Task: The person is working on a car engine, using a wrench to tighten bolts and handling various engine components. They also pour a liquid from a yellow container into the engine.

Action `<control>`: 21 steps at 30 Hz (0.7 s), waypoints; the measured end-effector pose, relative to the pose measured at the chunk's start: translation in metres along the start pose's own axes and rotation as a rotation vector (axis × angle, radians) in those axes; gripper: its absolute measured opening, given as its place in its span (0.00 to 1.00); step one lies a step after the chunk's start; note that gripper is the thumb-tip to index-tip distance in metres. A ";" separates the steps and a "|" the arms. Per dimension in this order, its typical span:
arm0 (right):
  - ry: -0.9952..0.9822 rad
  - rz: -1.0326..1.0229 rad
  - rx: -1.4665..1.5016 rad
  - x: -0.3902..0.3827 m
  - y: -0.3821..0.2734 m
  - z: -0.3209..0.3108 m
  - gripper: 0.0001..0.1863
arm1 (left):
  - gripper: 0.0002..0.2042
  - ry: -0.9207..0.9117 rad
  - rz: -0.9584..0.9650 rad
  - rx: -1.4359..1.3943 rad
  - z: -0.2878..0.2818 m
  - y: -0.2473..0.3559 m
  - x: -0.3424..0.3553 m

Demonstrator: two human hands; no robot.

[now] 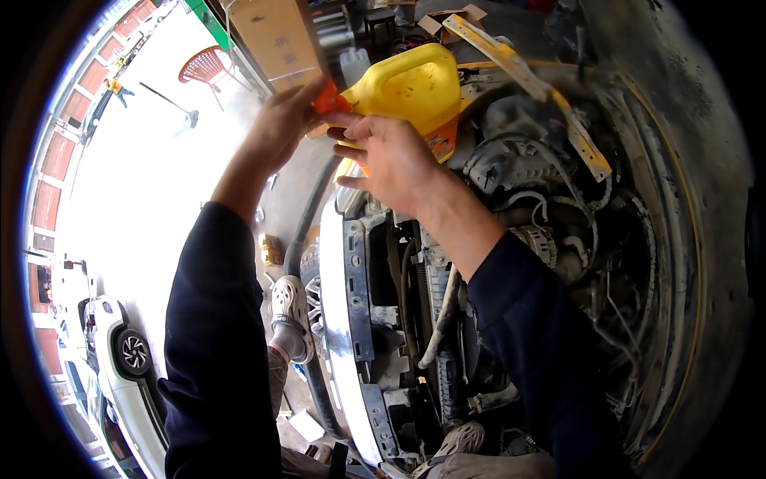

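Observation:
A yellow plastic jug [407, 84] with an orange cap and an orange-marked label sits above the front of the engine bay. My left hand [283, 120] is closed on the orange cap [332, 97] at the jug's left end. My right hand [395, 160] is just in front of the jug, its fingers spread and its index finger reaching to the cap beside my left fingers; whether its other fingers touch the jug is unclear. Below lie the engine [515, 168] with hoses and the vehicle's front crossmember [355, 303]. A long yellow metal bar [511, 60] slants above the engine.
A cardboard box [271, 40] stands behind the jug. My shoes [289, 307] show at the bottom. A red chair [203, 68], a distant person [118, 89] and a white car [128, 375] are on the left. The vehicle's dark body edge [702, 239] is on the right.

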State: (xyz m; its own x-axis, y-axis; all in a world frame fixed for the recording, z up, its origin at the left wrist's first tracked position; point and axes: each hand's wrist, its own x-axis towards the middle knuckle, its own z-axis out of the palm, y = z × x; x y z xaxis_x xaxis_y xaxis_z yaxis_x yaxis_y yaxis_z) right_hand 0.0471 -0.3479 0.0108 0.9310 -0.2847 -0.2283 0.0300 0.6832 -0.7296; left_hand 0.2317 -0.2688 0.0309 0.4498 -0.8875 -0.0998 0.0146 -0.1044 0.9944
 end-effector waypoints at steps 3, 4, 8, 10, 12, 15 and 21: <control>-0.038 0.004 0.007 0.001 -0.002 -0.001 0.29 | 0.28 -0.005 0.006 -0.024 0.003 0.001 -0.001; -0.056 0.005 0.007 0.001 -0.002 -0.001 0.29 | 0.28 -0.009 0.005 -0.021 0.002 0.001 -0.001; -0.089 -0.005 0.069 -0.002 0.000 0.004 0.29 | 0.27 0.005 0.006 -0.004 -0.003 0.000 -0.004; -0.115 -0.002 0.102 -0.005 -0.001 0.004 0.29 | 0.27 -0.002 0.019 0.004 -0.003 -0.001 -0.004; -0.125 0.017 0.165 -0.005 -0.002 0.004 0.30 | 0.27 -0.035 0.041 0.014 -0.007 -0.002 -0.001; -0.177 0.011 0.236 -0.010 -0.002 0.004 0.32 | 0.27 -0.019 0.003 0.022 -0.010 -0.005 0.002; -0.214 -0.072 0.145 -0.079 -0.005 -0.009 0.31 | 0.23 -0.052 0.209 0.263 -0.015 -0.018 0.010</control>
State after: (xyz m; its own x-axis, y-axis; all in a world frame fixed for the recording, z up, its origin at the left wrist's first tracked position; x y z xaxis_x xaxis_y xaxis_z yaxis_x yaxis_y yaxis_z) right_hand -0.0299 -0.3352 0.0265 0.9799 -0.1979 -0.0265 0.1362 0.7599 -0.6356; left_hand 0.2495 -0.2686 0.0122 0.3726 -0.9230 0.0965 -0.3069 -0.0244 0.9514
